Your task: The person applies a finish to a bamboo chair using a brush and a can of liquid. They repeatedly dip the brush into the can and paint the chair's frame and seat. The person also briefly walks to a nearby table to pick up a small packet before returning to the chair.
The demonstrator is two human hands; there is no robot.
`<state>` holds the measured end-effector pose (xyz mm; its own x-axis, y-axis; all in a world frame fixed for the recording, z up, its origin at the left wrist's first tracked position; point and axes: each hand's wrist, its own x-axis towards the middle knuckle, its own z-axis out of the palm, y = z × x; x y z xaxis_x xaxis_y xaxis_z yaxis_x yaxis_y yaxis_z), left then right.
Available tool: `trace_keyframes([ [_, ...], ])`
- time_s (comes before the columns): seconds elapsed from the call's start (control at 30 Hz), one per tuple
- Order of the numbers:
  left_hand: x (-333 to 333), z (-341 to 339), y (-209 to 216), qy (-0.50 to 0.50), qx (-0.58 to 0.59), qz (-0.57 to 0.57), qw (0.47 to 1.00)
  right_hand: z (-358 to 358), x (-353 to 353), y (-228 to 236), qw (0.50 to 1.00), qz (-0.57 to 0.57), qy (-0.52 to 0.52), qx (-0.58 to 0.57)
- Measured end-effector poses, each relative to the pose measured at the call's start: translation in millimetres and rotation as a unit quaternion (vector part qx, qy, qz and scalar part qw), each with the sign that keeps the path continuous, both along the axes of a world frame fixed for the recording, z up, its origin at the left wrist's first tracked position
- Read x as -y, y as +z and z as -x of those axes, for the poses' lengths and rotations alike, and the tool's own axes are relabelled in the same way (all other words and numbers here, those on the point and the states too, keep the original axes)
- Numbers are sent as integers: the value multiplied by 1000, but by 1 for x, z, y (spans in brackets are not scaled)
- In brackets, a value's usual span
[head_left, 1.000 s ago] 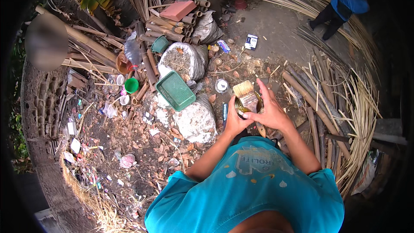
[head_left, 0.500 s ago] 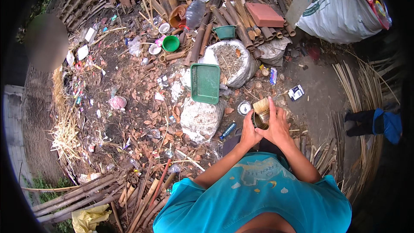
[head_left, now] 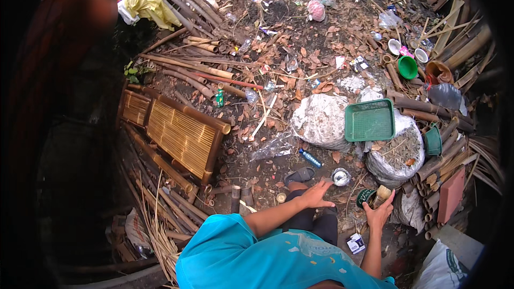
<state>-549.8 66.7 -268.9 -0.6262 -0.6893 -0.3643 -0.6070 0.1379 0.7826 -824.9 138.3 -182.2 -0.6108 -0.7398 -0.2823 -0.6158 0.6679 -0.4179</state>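
In my right hand (head_left: 378, 215) is a small dark green can (head_left: 364, 197), gripped at its side. A paintbrush with pale, wide bristles (head_left: 383, 192) shows at the can's mouth, next to my fingers. My left hand (head_left: 317, 195) is off the can, its fingers stretched out and apart with nothing in them. Just beyond its fingertips, on the ground, stands a small round open container (head_left: 340, 177) with something white inside. A blue bottle-like tube (head_left: 310, 158) lies on the dirt farther off.
A green plastic basket (head_left: 369, 138) rests between two stuffed white sacks (head_left: 320, 120). Left of me stands a bamboo bench (head_left: 179, 135) among bamboo poles. A green bowl (head_left: 407, 67) and a red slab (head_left: 451, 195) are at the right. A small white-and-dark packet (head_left: 355, 243) lies near my right forearm.
My view has swung to the left, bringing the bamboo bench in. My left hand has come off the can and reaches out open; my right hand holds the can alone.
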Motion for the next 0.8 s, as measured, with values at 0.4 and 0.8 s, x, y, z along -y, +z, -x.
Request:
trace_keyframes([
  [0.4, -270, -41, -121, 233, 193, -218, 928, 61, -96, -358, 985, -159, -56, -34],
  [0.8, -322, -39, -166, 245, 320, -147, 903, 17, -126, -577, 996, -62, -14, -65],
])
